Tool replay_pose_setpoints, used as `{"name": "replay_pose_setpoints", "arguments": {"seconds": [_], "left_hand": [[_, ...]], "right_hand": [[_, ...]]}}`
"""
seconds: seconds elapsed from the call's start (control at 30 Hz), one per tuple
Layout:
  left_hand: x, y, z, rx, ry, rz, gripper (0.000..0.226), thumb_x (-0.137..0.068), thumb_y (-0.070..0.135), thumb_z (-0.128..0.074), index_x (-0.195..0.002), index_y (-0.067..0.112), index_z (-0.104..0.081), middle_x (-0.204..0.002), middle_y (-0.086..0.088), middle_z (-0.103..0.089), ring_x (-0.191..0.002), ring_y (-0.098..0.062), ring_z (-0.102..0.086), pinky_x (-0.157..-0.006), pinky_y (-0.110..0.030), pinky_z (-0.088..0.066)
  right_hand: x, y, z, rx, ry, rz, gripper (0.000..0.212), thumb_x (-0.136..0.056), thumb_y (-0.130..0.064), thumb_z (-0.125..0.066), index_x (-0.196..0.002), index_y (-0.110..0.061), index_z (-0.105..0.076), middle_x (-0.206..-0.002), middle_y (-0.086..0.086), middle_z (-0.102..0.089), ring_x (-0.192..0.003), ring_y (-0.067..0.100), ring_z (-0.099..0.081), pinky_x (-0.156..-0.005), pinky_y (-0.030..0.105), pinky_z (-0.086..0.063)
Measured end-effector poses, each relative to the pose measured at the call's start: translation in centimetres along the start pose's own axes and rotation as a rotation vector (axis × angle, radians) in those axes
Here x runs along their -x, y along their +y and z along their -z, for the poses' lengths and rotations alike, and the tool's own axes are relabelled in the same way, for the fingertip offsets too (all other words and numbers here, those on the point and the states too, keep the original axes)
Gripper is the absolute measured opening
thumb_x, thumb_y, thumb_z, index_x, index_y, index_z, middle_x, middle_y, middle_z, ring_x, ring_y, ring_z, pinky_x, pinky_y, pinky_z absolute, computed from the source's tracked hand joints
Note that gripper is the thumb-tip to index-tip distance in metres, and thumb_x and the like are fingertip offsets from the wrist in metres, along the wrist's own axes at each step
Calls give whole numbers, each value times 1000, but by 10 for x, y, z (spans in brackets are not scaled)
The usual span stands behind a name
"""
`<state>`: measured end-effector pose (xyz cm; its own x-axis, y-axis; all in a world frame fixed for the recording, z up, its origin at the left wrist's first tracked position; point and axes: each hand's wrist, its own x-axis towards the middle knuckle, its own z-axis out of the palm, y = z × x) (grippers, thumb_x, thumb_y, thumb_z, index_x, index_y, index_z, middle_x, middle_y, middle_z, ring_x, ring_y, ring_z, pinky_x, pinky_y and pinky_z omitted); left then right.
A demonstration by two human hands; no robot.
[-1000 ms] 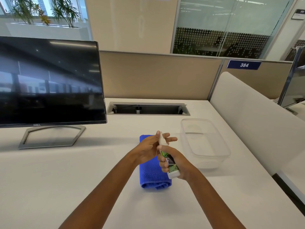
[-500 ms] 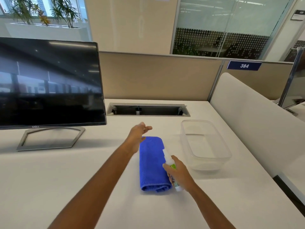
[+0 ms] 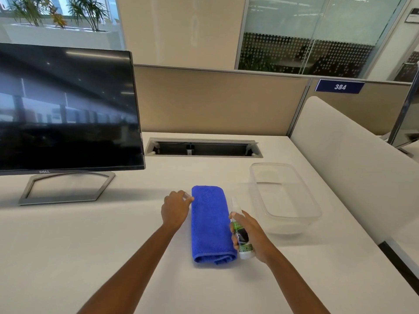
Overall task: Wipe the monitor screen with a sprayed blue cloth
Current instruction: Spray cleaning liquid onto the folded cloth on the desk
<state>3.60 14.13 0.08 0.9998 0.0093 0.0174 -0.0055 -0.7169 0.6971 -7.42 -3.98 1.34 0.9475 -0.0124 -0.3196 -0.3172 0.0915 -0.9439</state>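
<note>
A folded blue cloth [image 3: 210, 223] lies on the white desk [image 3: 90, 245] in front of me. My right hand [image 3: 254, 236] grips a small white spray bottle [image 3: 241, 234] with a green label, held upright against the cloth's right edge, nozzle uncovered. My left hand [image 3: 174, 209] sits at the cloth's far left edge, fingers curled around what looks like the bottle's small clear cap [image 3: 187, 196]. The dark monitor [image 3: 68, 109] stands on its grey stand [image 3: 65, 189] at the left, screen off.
A clear plastic tub [image 3: 285, 196] stands right of the cloth. A cable slot [image 3: 204, 148] is set into the desk at the back. Beige partitions [image 3: 215, 100] close off the back, a white divider [image 3: 351, 166] the right.
My left hand took the cap off the bottle and moved to the cloth's far left edge. My right hand lowered the bottle beside the cloth's right edge.
</note>
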Motion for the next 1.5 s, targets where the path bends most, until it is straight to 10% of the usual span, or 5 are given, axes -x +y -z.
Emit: {"name": "replay_pose_setpoints", "arguments": {"seconds": [0.33,0.9,1.37,1.5], "left_hand": [[1,-26,-18,-490,20,-158,25,-95,29,-44,-112,15,-55,-112,-5,-59,-100,-21,-52,-77,-27,-40],[6,-22,-19,-376,69,-197,33,-93,34,-47,-122,19,-50,-124,-2,-55,-115,-20,-47,-92,-27,-38],[23,-13,-15,-303,11,-164,30,-96,24,-36,-121,18,-50,-125,-2,-55,-117,-20,-45,-94,-28,-37],[27,-13,-14,-279,10,-157,29,-96,23,-36,-120,17,-51,-123,-2,-57,-114,-20,-47,-92,-29,-39]], "right_hand": [[-8,-2,-4,183,32,40,26,-94,-26,-51,-105,-49,-44,-67,2,-57,-44,14,-51,-43,24,-47],[-10,-5,-9,533,113,167,54,-91,-15,-50,-113,-59,-29,-77,0,-55,-40,5,-53,-45,17,-49],[-8,-9,-4,-569,-215,-110,49,-77,-7,-46,-118,-32,-51,-53,4,-48,-32,8,-41,-29,16,-39],[-9,-12,-4,-396,-153,-115,45,-81,-2,-45,-113,-34,-50,-54,5,-52,-34,11,-43,-33,17,-41]]}}
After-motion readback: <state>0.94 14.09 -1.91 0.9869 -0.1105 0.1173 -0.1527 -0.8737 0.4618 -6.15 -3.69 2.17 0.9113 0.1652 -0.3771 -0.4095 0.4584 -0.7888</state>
